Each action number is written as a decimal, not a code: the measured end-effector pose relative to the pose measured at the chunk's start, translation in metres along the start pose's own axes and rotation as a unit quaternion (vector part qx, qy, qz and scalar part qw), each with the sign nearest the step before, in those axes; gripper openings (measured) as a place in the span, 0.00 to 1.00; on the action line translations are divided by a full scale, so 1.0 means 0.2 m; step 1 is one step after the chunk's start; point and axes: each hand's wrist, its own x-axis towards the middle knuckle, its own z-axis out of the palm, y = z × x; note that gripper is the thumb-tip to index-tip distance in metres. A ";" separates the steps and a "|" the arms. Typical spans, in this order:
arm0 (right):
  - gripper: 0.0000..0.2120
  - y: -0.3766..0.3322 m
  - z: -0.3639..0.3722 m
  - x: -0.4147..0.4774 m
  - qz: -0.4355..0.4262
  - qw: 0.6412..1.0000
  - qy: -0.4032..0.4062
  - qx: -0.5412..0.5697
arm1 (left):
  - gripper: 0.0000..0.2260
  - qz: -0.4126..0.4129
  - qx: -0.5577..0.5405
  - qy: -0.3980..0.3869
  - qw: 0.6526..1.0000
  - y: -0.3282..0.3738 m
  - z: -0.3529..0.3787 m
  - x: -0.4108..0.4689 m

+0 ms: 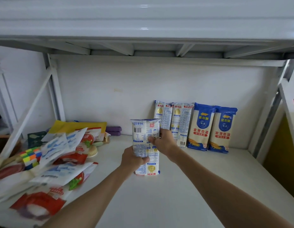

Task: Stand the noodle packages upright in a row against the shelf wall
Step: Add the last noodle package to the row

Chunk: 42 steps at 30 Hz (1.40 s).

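Note:
Both my hands hold one white and blue noodle package [145,129] upright in the middle of the white shelf, its print upside down. My left hand [133,159] grips its lower left side and my right hand [164,142] grips its upper right edge. Behind it, several noodle packages stand in a row against the back shelf wall [126,89]: two pale yellow ones [163,115] [181,124] and two blue ones [200,127] [223,129]. The held package partly hides the leftmost yellow one.
A loose pile of red and white bags [60,163] covers the shelf's left side, with a colour cube [30,156], a yellow packet [80,126] and purple rolls [113,131]. White metal uprights frame both sides. An upper shelf [143,30] hangs overhead.

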 end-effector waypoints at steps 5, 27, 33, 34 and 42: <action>0.09 0.03 -0.02 0.01 0.016 0.999 -0.030 -0.003 | 0.22 0.017 0.002 -0.031 0.999 -0.01 -0.01 -0.01; 0.06 0.18 0.25 0.61 0.026 0.982 0.089 -0.163 | 0.14 0.004 0.003 0.098 0.995 -0.17 0.05 0.66; 0.07 0.19 0.33 0.79 0.017 0.968 0.136 -0.211 | 0.10 0.024 0.011 0.115 0.993 -0.17 0.09 0.89; 0.10 0.19 0.34 0.81 0.015 0.966 0.140 -0.217 | 0.09 0.025 0.012 0.113 0.993 -0.17 0.10 0.92; 0.09 0.23 0.32 0.89 -0.010 0.944 0.165 -0.284 | 0.11 0.071 0.006 0.112 0.991 -0.17 0.18 1.05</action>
